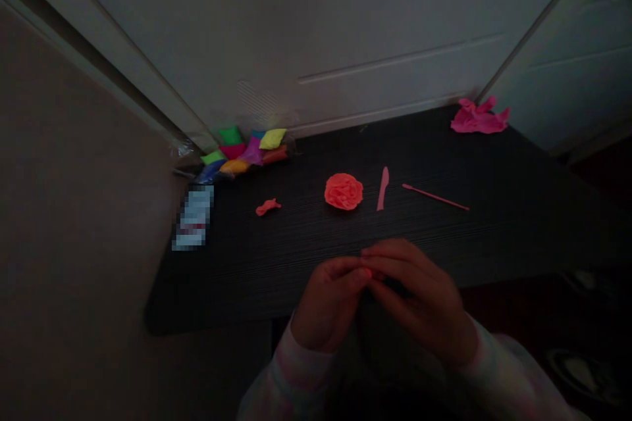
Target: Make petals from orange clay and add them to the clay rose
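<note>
Both hands meet above the front edge of a dark table (296, 289). Between their fingertips glows a small piece of orange-red modelling clay (367, 273), mostly covered by the fingers. My left hand (333, 299) pinches it with thumb and forefinger. My right hand (422, 296) closes its fingertips on it from the other side. Beyond the hands lies an orange-red clay flower (343, 192) with ruffled petals. To its right are a pink plastic knife (383, 188) and a thin pink modelling stick (436, 197). A small torn clay lump (268, 206) rests to the flower's left.
Several coloured clay packets (247, 152) are heaped at the back left, by the wall. A blurred-out pale rectangle (195, 217) lies at the left edge. A crumpled pink piece (478, 117) sits at the far right corner. White panels (395, 33) rise behind the table.
</note>
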`<action>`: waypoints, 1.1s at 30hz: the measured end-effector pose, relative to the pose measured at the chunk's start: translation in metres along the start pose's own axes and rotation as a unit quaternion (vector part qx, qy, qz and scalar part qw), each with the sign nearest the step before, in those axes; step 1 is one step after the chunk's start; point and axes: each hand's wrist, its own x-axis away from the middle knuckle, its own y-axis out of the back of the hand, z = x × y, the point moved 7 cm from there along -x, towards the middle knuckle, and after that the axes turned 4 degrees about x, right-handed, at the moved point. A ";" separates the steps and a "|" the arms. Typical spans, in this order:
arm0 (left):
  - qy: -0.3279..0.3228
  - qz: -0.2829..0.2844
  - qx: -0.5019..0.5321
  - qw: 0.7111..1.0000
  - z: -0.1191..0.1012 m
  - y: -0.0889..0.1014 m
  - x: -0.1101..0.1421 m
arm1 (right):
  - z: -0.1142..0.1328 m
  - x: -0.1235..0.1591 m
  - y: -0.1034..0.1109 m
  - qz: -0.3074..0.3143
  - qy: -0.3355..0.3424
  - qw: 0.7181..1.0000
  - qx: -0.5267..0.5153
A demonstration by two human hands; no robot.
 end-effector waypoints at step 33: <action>-0.219 -0.080 -0.381 0.895 -0.029 -0.022 0.063 | 0.043 0.023 0.016 -0.032 0.055 0.993 0.095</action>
